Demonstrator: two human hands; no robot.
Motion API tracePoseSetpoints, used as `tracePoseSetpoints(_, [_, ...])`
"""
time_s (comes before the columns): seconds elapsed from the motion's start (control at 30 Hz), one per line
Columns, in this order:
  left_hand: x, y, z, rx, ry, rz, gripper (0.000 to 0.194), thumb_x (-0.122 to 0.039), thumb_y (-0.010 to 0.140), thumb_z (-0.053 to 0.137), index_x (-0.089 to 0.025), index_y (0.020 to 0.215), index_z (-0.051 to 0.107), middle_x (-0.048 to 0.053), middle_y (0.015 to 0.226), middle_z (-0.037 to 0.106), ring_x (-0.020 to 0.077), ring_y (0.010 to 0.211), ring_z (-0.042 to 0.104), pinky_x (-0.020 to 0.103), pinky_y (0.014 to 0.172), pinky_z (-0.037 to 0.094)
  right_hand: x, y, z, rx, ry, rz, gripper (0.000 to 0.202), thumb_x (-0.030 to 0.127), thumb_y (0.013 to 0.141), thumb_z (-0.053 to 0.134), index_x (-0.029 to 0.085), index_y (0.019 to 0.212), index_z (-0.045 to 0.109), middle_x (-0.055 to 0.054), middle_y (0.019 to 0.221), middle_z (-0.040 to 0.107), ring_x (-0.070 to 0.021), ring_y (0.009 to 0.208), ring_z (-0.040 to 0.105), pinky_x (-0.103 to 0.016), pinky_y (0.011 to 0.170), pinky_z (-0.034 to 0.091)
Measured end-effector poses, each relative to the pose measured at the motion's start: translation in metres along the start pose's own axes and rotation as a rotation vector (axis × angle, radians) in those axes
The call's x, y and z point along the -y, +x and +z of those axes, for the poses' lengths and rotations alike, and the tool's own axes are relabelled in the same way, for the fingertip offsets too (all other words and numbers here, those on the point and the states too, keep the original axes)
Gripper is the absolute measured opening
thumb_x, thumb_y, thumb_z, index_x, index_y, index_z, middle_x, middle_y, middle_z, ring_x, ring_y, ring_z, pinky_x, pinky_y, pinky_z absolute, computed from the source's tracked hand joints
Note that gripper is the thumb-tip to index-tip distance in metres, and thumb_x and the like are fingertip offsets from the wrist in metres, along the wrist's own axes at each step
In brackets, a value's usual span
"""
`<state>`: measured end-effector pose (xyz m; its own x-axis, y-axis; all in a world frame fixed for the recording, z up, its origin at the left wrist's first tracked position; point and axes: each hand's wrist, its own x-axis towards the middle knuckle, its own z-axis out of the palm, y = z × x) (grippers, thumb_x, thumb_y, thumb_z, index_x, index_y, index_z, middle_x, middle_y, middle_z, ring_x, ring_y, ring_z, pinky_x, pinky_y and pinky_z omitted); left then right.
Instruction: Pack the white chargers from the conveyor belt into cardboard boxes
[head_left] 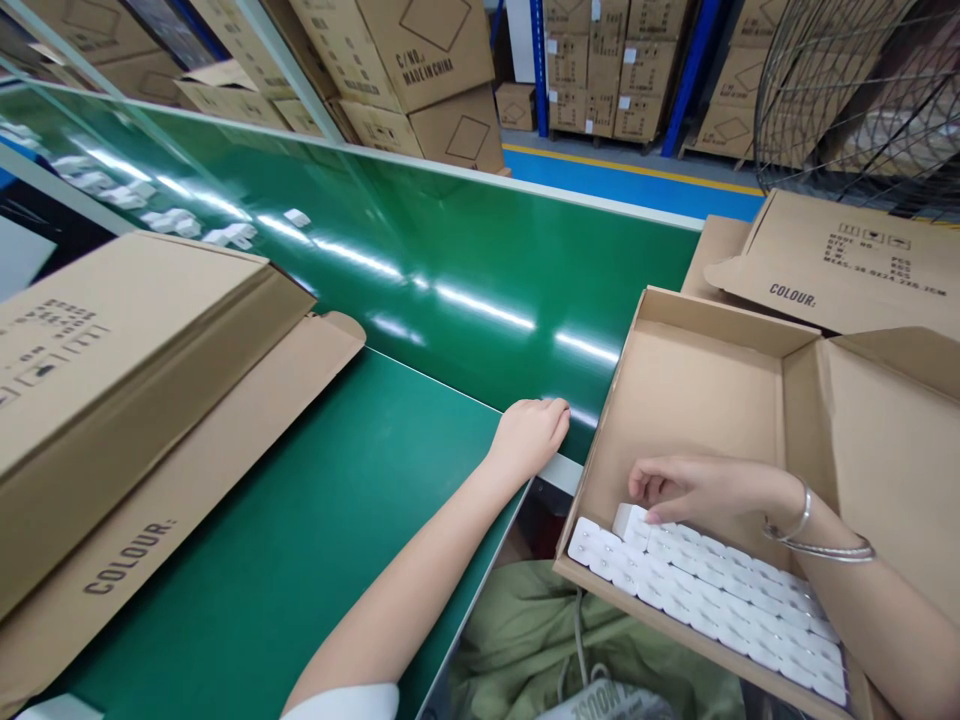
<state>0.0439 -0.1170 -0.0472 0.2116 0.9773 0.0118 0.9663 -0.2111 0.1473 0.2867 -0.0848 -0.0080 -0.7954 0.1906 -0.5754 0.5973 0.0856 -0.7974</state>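
Observation:
My right hand (675, 487), with bracelets on its wrist, is in the open cardboard box (697, 385) at the right. Its curled fingers and thumb touch a white piece (630, 520) that stands slightly tilted at the left end of a row. Rows of small white pieces (720, 590) line the near side of the box. My left hand (529, 435) rests at the corner of the green table, by the belt's edge, with its fingers curled under; whatever they may hold is hidden.
A green conveyor belt (450, 250) runs across, with white pieces (172, 222) at its far left. A large carton (135, 340) lies at the left. Another carton (847, 260) sits behind the open box. A wire fan cage (832, 100) stands at the upper right.

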Motion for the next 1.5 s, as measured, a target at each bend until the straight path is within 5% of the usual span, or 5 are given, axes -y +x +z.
tracePoseSetpoints(0.9, [-0.0001,0.0001,-0.0002,0.001,-0.010,0.001,0.032,-0.025,0.095,0.031,-0.018,0.091,0.061,0.005,0.085,0.069,0.0180,0.079,0.063,0.029,0.071,0.041,0.0013,0.0047,-0.0005,0.144,-0.104,-0.168,0.044,0.049,0.094,0.037,0.019,0.118,0.058,-0.005,0.113,0.059,-0.0199,0.104,0.053,-0.031,0.090,0.040])
tracePoseSetpoints(1.13, [-0.0005,0.0002,-0.0015,0.003,0.003,0.010,0.032,-0.025,0.095,0.030,-0.018,0.092,0.061,0.005,0.085,0.069,0.0178,0.079,0.063,0.029,0.071,0.041,0.0005,0.0049,0.0003,-0.030,-0.068,-0.025,0.054,0.056,0.094,0.030,0.022,0.135,0.041,-0.004,0.136,0.043,-0.0212,0.124,0.039,-0.032,0.103,0.031])
tracePoseSetpoints(1.5, [-0.0007,-0.0001,-0.0008,-0.002,0.011,0.004,0.031,-0.025,0.094,0.031,-0.019,0.092,0.061,0.004,0.085,0.070,0.0169,0.079,0.063,0.028,0.070,0.041,0.0035,0.0051,-0.0003,-0.125,-0.103,0.012,0.042,0.049,0.092,0.033,0.020,0.117,0.052,-0.006,0.099,0.057,-0.0213,0.095,0.054,-0.034,0.085,0.041])
